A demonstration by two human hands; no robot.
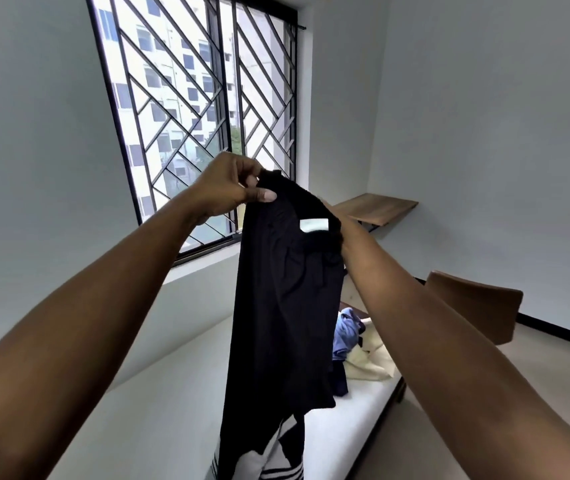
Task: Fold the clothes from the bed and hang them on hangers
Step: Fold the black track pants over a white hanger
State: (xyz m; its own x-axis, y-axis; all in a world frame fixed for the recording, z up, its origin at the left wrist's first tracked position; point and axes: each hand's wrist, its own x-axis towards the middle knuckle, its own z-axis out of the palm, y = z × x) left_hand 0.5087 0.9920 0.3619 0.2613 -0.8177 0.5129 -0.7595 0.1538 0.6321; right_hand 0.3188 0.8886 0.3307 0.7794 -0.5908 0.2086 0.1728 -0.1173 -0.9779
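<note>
View: head
Left hand: raised, thumb and fingers clamped on the top edge of the shirt.
Right hand: at the collar, mostly hidden behind the cloth; grip cannot be told.
Shirt: black, held in the air over the bed, hanging long; white label near the collar.
Pile: blue, cream and dark clothes at the bed's far end.
Window: barred, behind the hands.

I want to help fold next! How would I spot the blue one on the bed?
Find the white bed below the barred window, then the heap of clothes at its far end. The blue garment is crumpled at the heap's back, the only light blue piece, beside a cream cloth and a dark one.
</note>
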